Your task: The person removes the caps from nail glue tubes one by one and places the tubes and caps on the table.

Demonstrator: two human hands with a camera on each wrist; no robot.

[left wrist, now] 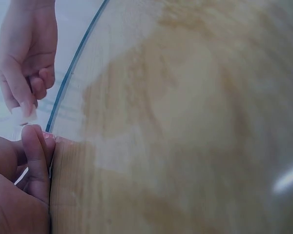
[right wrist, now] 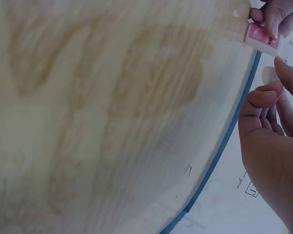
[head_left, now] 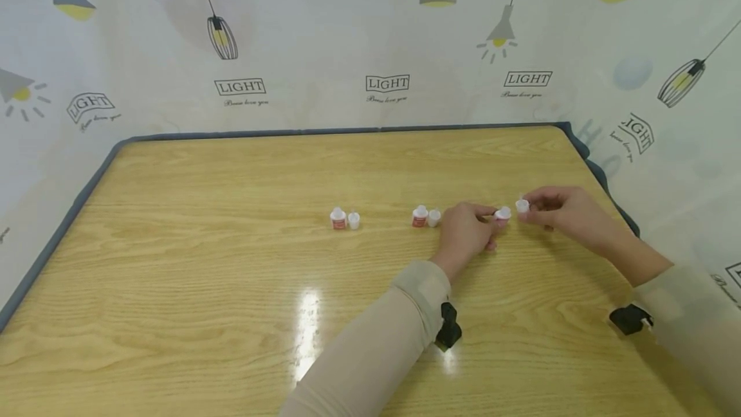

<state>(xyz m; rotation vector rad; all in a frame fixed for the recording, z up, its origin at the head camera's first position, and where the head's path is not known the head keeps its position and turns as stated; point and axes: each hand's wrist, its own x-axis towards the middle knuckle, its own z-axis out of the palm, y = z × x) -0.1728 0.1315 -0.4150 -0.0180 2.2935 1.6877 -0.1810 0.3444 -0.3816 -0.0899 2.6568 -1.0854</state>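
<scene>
Between the thumb and fingers of my left hand (head_left: 467, 231) is a small white bottle (head_left: 502, 215) with a red label, gripped by its sides. The right wrist view shows that label on the bottle (right wrist: 264, 38) facing the camera. Just to its right, my right hand (head_left: 570, 214) pinches a small white cap (head_left: 522, 205), held apart from the bottle. Beside my left hand stand a second white bottle (head_left: 419, 216) with a red label and its white cap (head_left: 433, 217). Farther left, a third such bottle (head_left: 338, 218) stands upright next to another white cap (head_left: 354, 220).
The wooden table (head_left: 191, 262) has a dark blue edge strip (head_left: 249, 135) along its back and sides. Behind it hangs a white backdrop (head_left: 312, 50) printed with lamps and lettering. A black wrist camera (head_left: 448, 327) sits at the left sleeve, another black camera (head_left: 630, 319) at the right.
</scene>
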